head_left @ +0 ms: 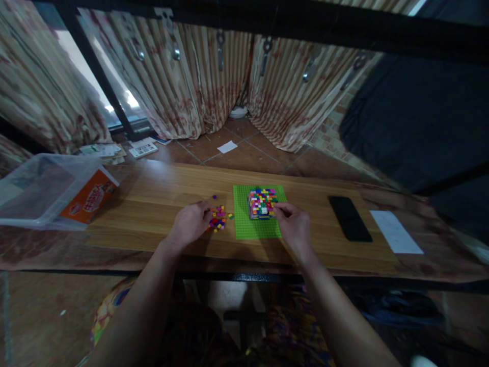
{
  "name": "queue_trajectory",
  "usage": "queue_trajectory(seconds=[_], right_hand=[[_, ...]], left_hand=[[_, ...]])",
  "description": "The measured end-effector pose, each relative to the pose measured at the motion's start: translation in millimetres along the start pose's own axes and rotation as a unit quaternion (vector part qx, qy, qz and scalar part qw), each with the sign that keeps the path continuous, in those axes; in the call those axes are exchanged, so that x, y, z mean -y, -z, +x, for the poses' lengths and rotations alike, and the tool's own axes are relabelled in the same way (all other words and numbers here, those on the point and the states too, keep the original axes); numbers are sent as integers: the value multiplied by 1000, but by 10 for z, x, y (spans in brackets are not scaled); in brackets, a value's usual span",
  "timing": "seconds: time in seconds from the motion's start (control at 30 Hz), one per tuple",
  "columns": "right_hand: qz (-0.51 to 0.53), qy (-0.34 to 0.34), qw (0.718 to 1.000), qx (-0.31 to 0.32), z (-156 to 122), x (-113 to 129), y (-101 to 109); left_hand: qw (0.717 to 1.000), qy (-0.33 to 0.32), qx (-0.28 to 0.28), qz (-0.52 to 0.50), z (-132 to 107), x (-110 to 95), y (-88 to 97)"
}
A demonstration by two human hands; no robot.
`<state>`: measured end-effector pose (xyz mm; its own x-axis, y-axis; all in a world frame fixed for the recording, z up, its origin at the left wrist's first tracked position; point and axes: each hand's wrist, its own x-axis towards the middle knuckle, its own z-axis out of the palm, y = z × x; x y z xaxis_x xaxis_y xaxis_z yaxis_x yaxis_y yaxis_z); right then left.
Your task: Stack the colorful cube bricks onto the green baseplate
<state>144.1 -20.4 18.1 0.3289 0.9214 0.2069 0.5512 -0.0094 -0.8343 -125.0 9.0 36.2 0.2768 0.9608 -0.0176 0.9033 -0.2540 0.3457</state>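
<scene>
A block of many-coloured toy bricks (pixel 262 205) stands on a green studded baseplate (pixel 241 224). At its right side is my right hand (pixel 295 224), thumb and fingertips pinched together against the block's edge; whatever lies between them is too small to tell. To the left of the baseplate, a small heap of loose toy bricks (pixel 218 223) is spread on the wooden board. My left hand (pixel 190 222) rests by that heap's left side with fingers drawn together, and their grip is hidden. One purple brick (pixel 214 197) lies apart, above the heap.
A clear plastic bin (pixel 46 204) with an orange label sits at the left end of the wooden board (pixel 145 209). On the right lie a black phone (pixel 350 218) and a white sheet of paper (pixel 396 232). Metal hooks hang from a dark bar above.
</scene>
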Motion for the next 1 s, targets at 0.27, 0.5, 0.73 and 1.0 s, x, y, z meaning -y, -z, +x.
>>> queue_trajectory(seconds=[0.27,0.5,0.73,1.0], right_hand=[[6,-10,1000,-16,31,39,-40],[-13,-33,999,-34,56,13,-35],[-23,-45,998,-24,109,7,-52],[128,-46,989,-66,-6,-1,-52]], left_hand=[[1000,0,0,-10,2,-5,-9],[1000,4,7,1,3,3,-5],[1000,4,10,-12,-3,-29,6],[1000,-1,-5,-3,-8,37,-29]])
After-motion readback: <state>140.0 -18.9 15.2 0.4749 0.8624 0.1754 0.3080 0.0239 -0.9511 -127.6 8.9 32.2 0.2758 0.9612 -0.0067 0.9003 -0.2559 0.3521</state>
